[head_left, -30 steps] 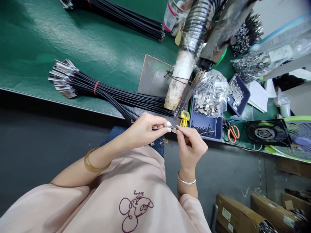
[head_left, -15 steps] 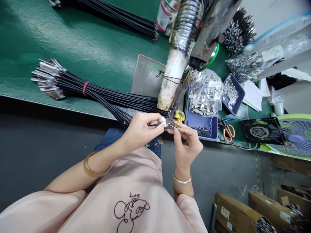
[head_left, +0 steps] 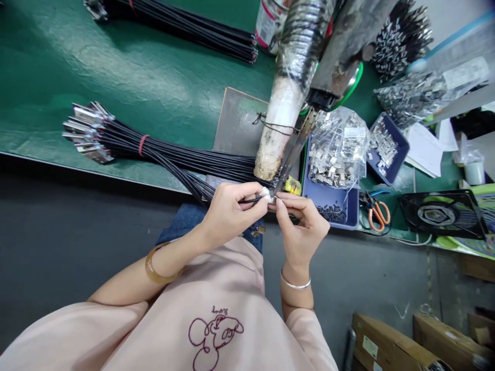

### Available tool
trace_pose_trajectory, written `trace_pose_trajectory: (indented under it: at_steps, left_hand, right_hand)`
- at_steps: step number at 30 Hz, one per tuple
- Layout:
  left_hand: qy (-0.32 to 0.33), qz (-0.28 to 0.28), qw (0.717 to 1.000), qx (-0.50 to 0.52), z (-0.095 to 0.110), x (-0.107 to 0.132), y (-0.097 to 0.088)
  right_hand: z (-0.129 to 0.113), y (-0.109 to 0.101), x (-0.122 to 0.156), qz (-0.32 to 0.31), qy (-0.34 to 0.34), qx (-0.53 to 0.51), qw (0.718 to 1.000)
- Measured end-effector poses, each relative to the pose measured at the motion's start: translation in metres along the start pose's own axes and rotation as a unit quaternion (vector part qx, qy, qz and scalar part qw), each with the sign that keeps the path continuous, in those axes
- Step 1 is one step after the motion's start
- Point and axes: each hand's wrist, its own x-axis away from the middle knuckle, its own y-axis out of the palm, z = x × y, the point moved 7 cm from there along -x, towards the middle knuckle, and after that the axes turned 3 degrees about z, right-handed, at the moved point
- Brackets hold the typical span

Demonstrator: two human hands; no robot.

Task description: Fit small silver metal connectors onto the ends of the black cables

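My left hand [head_left: 235, 211] is closed, pinching a black cable [head_left: 252, 200] near its end. White covering shows on a left fingertip. Opposite it, my right hand [head_left: 301, 219] has thumb and fingers pinched together at the cable's end; what they hold is too small to make out. Just above both hands, the narrow metal tip [head_left: 290, 159] of a fixed, stained tool reaches down to the cable end. A bundle of black cables [head_left: 185, 157] with flat metal ends and a red band lies to the left. A yellow piece [head_left: 293, 186] sits behind my right fingers.
A duct with a white nozzle [head_left: 268, 149] hangs over the grey plate [head_left: 235, 121]. Right of it stand a blue tray [head_left: 351, 206] with bagged metal parts, a smaller blue bin [head_left: 400, 154], orange-handled pliers [head_left: 381, 216] and a black fan [head_left: 444, 214]. Another cable bundle [head_left: 185, 26] lies behind.
The whole view has shifted, so bench and hands appear slightly further right. My fingertips have come closer together at the cable end; the thin pale strand by my right fingers shows less.
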Motion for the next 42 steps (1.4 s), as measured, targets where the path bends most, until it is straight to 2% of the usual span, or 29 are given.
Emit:
trace_pose_trajectory:
  at_steps: [10,14,16,19,20,21,22,24,25,27,29,30,32,34,37,42]
  left_hand:
    - [-0.046,-0.037,0.998,0.008,-0.006,0.001,0.006]
    - [-0.02,-0.056,0.998,0.0,-0.003,0.004,0.004]
    - [0.017,-0.095,0.995,-0.008,0.002,0.008,0.004]
    - [0.073,-0.166,0.983,-0.023,0.007,0.018,0.003]
    - [0.084,-0.182,0.979,-0.023,0.007,0.021,0.002]
    - [0.089,-0.191,0.977,-0.018,0.006,0.024,0.0]
    - [0.091,-0.189,0.978,-0.007,0.006,0.026,-0.003]
    - [0.098,-0.153,0.983,0.018,0.004,0.025,-0.012]
    - [0.112,-0.12,0.986,0.023,0.004,0.023,-0.018]
    - [0.168,-0.042,0.985,-0.004,0.006,0.017,-0.028]
    - [0.25,0.025,0.963,-0.102,0.011,0.012,-0.031]
    - [0.278,0.033,0.943,-0.178,0.012,0.008,-0.027]
    - [0.294,0.008,0.899,-0.324,0.008,-0.002,-0.013]
    - [0.294,-0.013,0.871,-0.394,0.003,-0.008,-0.004]
    - [0.304,-0.016,0.857,-0.416,0.001,-0.008,-0.001]
    - [0.306,-0.001,0.87,-0.388,0.0,0.002,-0.007]
  right_hand:
    - [-0.001,-0.001,0.007,-0.014,-0.015,0.017,1.0]
    - [-0.003,-0.007,0.01,-0.016,-0.009,0.015,1.0]
    - [-0.011,-0.019,0.013,0.023,-0.027,0.039,0.999]
    - [-0.035,-0.056,0.02,0.172,-0.094,0.066,0.978]
    - [-0.041,-0.069,0.021,0.21,-0.099,0.064,0.971]
    - [-0.043,-0.078,0.021,0.222,-0.085,0.064,0.969]
    - [-0.043,-0.084,0.017,0.2,-0.06,0.072,0.975]
    - [-0.032,-0.082,0.006,0.07,0.008,0.137,0.988]
    - [-0.021,-0.079,0.002,0.0,0.042,0.174,0.984]
    - [0.001,-0.079,-0.008,-0.052,0.067,0.231,0.969]
    - [0.02,-0.079,-0.024,-0.024,0.044,0.301,0.952]
    - [0.029,-0.078,-0.033,-0.004,0.032,0.327,0.945]
    - [0.047,-0.071,-0.051,0.024,0.013,0.352,0.936]
    - [0.06,-0.06,-0.067,0.011,-0.011,0.352,0.936]
    - [0.073,-0.051,-0.08,-0.043,-0.01,0.332,0.942]
    - [0.076,-0.054,-0.072,-0.082,0.003,0.306,0.949]
